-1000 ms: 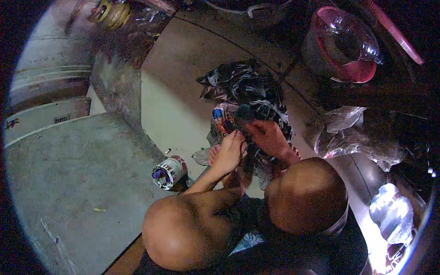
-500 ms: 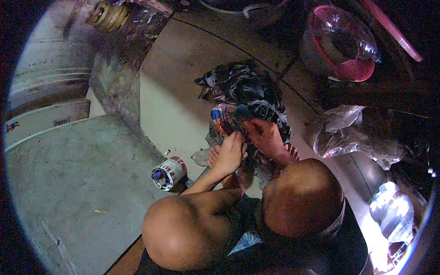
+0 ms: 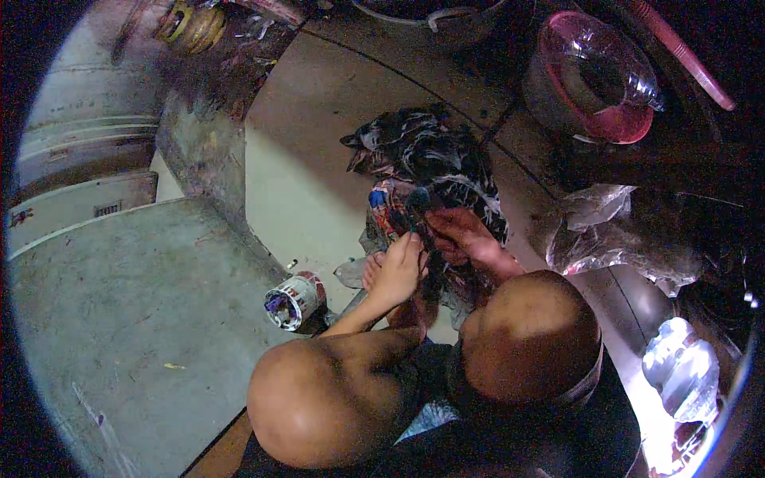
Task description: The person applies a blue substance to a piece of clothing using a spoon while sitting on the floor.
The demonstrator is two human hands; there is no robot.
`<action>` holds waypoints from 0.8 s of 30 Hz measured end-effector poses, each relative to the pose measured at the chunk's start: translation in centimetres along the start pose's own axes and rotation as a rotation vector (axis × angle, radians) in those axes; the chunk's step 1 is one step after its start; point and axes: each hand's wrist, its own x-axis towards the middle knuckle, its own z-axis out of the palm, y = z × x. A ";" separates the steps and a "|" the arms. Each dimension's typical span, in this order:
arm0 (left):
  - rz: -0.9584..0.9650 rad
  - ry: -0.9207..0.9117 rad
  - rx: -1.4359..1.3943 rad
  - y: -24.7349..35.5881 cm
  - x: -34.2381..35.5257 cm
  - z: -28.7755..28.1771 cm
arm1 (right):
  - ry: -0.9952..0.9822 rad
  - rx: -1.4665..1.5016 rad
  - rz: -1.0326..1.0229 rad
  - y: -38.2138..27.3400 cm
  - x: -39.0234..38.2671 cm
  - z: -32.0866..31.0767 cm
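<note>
Between my bare knees, my left hand (image 3: 399,268) is closed, fingertips pinched on a small dark item I cannot make out. My right hand (image 3: 461,237) is closed just beside it, fingertips at a small dark teal object (image 3: 418,199) whose shape is unclear; whether it grips this is hard to tell. Both hands are over a crumpled printed wrapper (image 3: 384,209) in red and blue, lying against a heap of black plastic bags (image 3: 418,143). My toes show behind my left wrist, beside a pale flat scrap (image 3: 348,275).
A white can with purple contents (image 3: 294,303) stands left beside a grey concrete step (image 3: 143,303). A pink-rimmed clear tub (image 3: 558,88), a pink strip (image 3: 685,56) and a dark basin (image 3: 430,24) are at the back. Crumpled clear plastic (image 3: 598,231) and a bright silver object (image 3: 680,369) lie right.
My right hand shifts slightly around the dark object and my left hand moves a little downward. The bags, can and other objects stay in place.
</note>
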 end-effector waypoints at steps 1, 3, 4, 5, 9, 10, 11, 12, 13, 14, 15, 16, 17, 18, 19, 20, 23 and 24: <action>-0.103 -0.050 -0.115 2.9 -0.3 0.3 | 0.020 -0.012 -0.011 0.5 0.0 -0.7; -0.210 -0.088 -0.224 4.4 -0.6 0.3 | 0.269 -0.529 -0.355 2.3 1.0 -1.1; -0.211 -0.052 -0.257 4.2 -0.6 0.3 | 0.504 -1.032 -0.694 2.1 1.2 -0.2; -0.211 -0.016 -0.290 3.9 -0.6 0.2 | 0.498 -1.031 -0.696 1.5 1.1 0.0; -0.018 -0.024 -0.058 2.6 -0.1 -0.5 | 0.454 -1.008 -0.672 -0.3 -0.2 0.5; -0.040 -0.023 -0.045 3.3 -0.1 -0.4 | 0.444 -0.948 -0.680 -0.2 -0.4 0.3; -0.062 -0.022 -0.031 4.0 -0.1 -0.4 | 0.446 -0.950 -0.677 -0.1 -0.6 0.1; -0.062 -0.024 -0.034 4.8 -0.4 -0.4 | 0.388 -0.878 -0.698 0.0 -0.6 -0.2; -0.012 -0.018 0.045 6.2 -0.8 -0.6 | 0.327 -0.803 -0.717 -0.1 -0.7 -0.1; 0.037 -0.012 0.124 6.8 -1.0 -0.7 | 0.326 -0.802 -0.715 -0.3 -0.9 0.0; 0.035 -0.013 0.123 6.6 -1.1 -0.6 | 0.298 -0.698 -0.487 -0.6 -1.2 0.1; 0.076 0.008 0.182 6.5 -1.0 -0.6 | 0.263 -0.595 -0.271 -1.3 -1.3 0.3; 0.112 0.025 0.240 6.0 -1.0 -0.6 | 0.261 -0.597 -0.272 -1.2 -1.2 0.3; 0.114 0.028 0.240 3.2 -1.3 0.0 | 0.235 -0.496 -0.219 -1.1 -1.0 0.2; 0.121 0.162 0.780 -1.5 -2.1 0.9 | 0.203 -0.396 -0.163 -1.0 -0.7 0.3; 0.131 0.215 1.046 -2.4 -2.0 1.3 | 0.209 -0.394 -0.160 -1.3 -0.9 0.1; 0.050 0.037 0.627 2.2 0.7 -1.4 | 0.458 -0.823 -0.552 -3.8 -2.4 -0.7; -0.022 -0.084 0.278 3.5 0.2 -2.3 | 0.457 -0.809 -0.529 -2.8 -2.8 -0.8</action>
